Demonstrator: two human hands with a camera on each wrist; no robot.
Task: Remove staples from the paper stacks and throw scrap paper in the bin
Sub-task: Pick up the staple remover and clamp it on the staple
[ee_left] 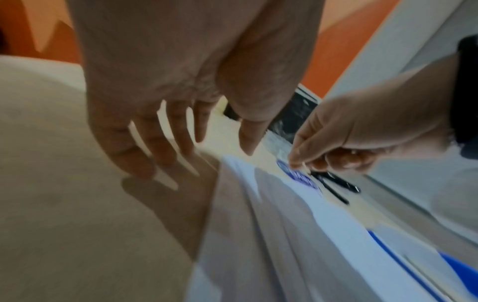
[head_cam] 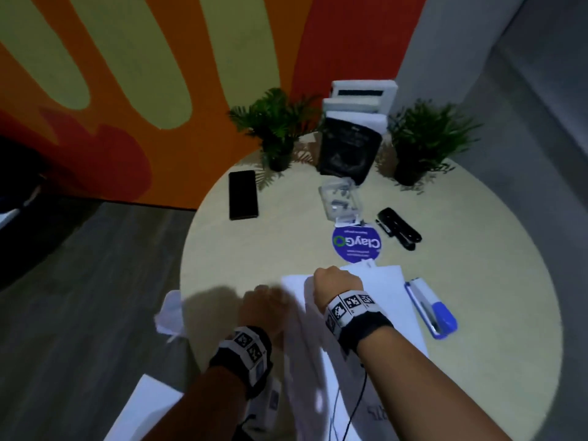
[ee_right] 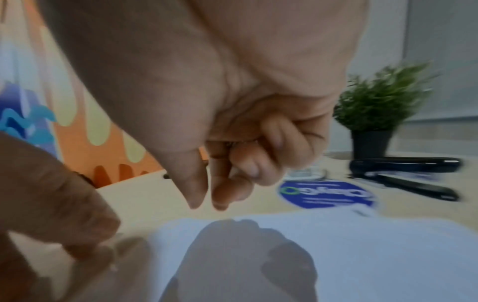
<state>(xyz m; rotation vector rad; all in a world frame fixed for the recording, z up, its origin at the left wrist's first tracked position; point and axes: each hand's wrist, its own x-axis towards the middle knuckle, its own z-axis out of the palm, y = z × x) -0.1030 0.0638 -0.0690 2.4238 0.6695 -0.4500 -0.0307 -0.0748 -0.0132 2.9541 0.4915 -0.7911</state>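
A white paper stack (head_cam: 391,300) (ee_left: 271,235) (ee_right: 362,255) lies at the near side of the round beige table (head_cam: 477,249). My right hand (head_cam: 337,281) (ee_right: 208,196) hovers over the stack's far left corner. Its thumb and forefinger tips nearly meet, and its other fingers are curled. Nothing shows between the tips. My left hand (head_cam: 264,300) (ee_left: 168,143) is blurred, with fingers straight and spread. It hangs low over the table just left of the paper and holds nothing. A black staple remover (head_cam: 397,229) (ee_right: 403,173) lies beyond the stack.
A blue stapler (head_cam: 432,310) lies right of the stack. Beyond are a purple round sticker (head_cam: 356,243), a clear plastic box (head_cam: 340,202), a black phone (head_cam: 243,194), a black upright object (head_cam: 350,151) and two potted plants (head_cam: 276,128). Crumpled white paper (head_cam: 171,313) hangs at the table's left edge.
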